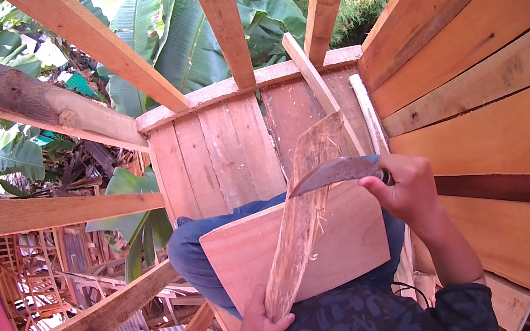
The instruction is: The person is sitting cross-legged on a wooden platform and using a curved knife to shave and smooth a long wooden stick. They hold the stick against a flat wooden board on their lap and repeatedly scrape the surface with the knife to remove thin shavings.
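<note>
My right hand [407, 186] is closed round the dark handle of a curved, broad-bladed knife [332, 173]. Its blade lies across a rough, splintery wood strip [300, 226], around the strip's upper half. Near my body, my left hand [262, 320] grips the lower end of that strip. The strip slants up and away to the right, over a flat wooden board [244, 247] that rests across my lap. Small pale shavings show on the strip's edge and on the board.
Beyond my knees is a plank floor [227, 151] with a far edge beam. A thin wood stick [319, 88] leans there, beside a pale pole [369, 111]. Plank wall [478, 85] rises at right; open rails [59, 203] stand at left, with banana leaves [178, 35] outside.
</note>
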`<state>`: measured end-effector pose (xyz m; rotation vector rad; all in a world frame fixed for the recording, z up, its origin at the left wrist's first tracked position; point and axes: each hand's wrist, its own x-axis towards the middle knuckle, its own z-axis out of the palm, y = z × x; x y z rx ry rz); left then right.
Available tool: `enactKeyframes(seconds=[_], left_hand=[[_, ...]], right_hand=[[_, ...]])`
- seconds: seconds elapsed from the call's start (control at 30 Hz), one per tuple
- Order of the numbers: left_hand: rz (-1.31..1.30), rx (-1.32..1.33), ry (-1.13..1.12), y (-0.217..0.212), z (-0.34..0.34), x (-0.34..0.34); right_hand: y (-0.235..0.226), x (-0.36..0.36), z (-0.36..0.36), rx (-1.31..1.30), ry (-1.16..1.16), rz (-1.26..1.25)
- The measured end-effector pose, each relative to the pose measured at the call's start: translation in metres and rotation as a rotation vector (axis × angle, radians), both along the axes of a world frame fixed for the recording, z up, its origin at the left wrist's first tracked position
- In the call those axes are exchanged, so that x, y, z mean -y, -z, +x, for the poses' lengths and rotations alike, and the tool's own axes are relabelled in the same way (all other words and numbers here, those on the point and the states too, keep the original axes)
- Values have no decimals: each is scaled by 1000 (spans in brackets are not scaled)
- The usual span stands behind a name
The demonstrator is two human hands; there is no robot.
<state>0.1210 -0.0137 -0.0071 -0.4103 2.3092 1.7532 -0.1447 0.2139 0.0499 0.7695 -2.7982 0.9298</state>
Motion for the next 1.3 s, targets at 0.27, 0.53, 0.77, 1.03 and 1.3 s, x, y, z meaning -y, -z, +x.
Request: enactKeyframes(seconds=[0.27,0.53,0.77,1.03,1.3], left_hand=[[8,33,-3,-5,-7,-5],[12,15,10,-4,-6,-2],[22,47,-2,-3,-5,-2],[11,-14,-3,-3,-7,-5],[69,35,-5,3,8,-1]], right_hand=[[28,-21,-28,-149,24,82],[34,-14,-28,-227,67,29],[39,-11,-23,-205,117,34],[41,-20,-37,-251,183,70],[49,-56,-82,199,622,-65]])
